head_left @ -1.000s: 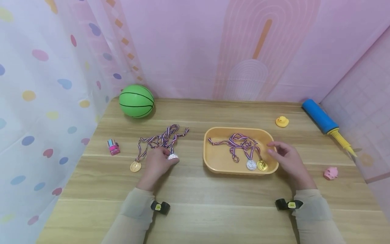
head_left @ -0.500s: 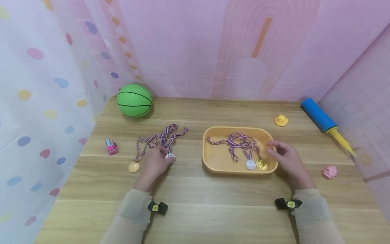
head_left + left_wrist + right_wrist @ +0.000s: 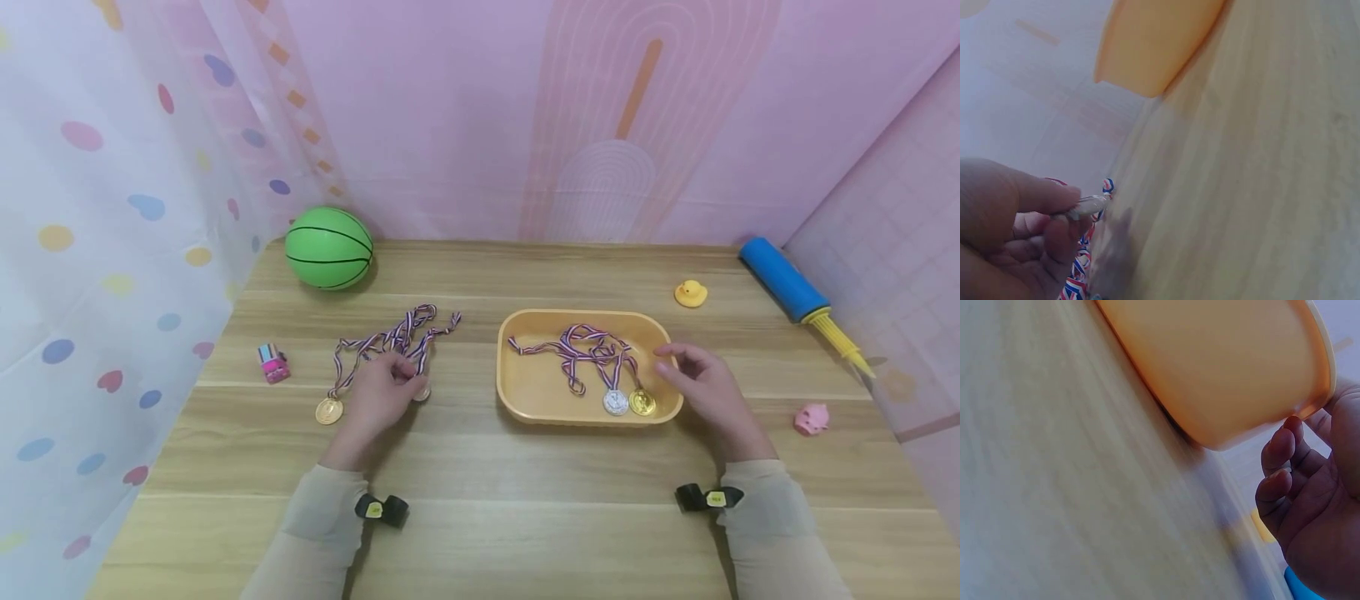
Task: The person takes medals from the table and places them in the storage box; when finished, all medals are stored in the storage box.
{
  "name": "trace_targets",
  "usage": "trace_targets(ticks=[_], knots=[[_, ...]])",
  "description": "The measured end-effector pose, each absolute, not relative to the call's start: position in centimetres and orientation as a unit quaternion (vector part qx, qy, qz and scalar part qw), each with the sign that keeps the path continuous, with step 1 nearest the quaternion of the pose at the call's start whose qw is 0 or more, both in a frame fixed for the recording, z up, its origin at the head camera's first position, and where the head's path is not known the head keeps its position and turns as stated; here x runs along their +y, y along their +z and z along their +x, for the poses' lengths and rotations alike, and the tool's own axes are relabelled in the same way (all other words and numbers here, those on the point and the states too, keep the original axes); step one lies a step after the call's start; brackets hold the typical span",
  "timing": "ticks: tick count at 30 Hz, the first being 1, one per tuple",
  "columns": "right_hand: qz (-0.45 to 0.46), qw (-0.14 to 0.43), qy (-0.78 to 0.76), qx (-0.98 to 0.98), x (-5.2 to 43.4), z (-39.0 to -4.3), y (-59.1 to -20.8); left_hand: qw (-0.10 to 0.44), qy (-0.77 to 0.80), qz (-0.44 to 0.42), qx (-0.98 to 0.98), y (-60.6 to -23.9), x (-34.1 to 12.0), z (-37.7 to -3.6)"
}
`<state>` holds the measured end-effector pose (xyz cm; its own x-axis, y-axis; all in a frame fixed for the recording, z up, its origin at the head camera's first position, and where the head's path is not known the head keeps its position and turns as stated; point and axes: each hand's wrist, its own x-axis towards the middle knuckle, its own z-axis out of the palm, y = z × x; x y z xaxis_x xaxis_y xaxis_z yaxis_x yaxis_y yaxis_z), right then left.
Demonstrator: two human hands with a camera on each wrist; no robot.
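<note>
On the wooden table lie medals with striped ribbons (image 3: 397, 337). My left hand (image 3: 378, 392) pinches a silver medal (image 3: 1088, 206) between thumb and fingers; in the head view only its edge (image 3: 424, 393) shows. A gold medal (image 3: 328, 410) lies just left of that hand. An orange tray (image 3: 525, 400) holds a silver medal (image 3: 616, 402), a gold medal (image 3: 642, 402) and their tangled ribbons (image 3: 585, 346). My right hand (image 3: 697, 379) rests beside the tray's right rim (image 3: 1316, 362), fingers loosely curled and holding nothing.
A green ball (image 3: 328, 247) sits at the back left, a small pink toy car (image 3: 273, 363) at the left. A yellow duck (image 3: 690, 293), a blue and yellow pump (image 3: 795, 292) and a pink pig (image 3: 812, 418) lie on the right. Pink walls close off the back and right.
My left hand has closed its fingers on the silver medal, which is now mostly hidden under them. The right hand has stayed by the tray.
</note>
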<state>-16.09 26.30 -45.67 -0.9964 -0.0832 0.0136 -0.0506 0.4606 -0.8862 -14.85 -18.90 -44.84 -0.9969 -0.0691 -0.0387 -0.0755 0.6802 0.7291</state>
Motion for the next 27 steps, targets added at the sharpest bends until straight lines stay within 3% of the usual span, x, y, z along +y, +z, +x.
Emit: trace_targets(ticks=[10,27], knots=[[-0.031,0.028,-0.512,0.858,25.9,-15.7,-44.8,0.043,0.554,-0.079,0.828,-42.9,-19.1,-15.0],[-0.034,0.031,-0.515,0.856,26.2,-15.9,-45.4,0.01,0.627,-0.081,0.775,-38.9,-18.6,-14.7]])
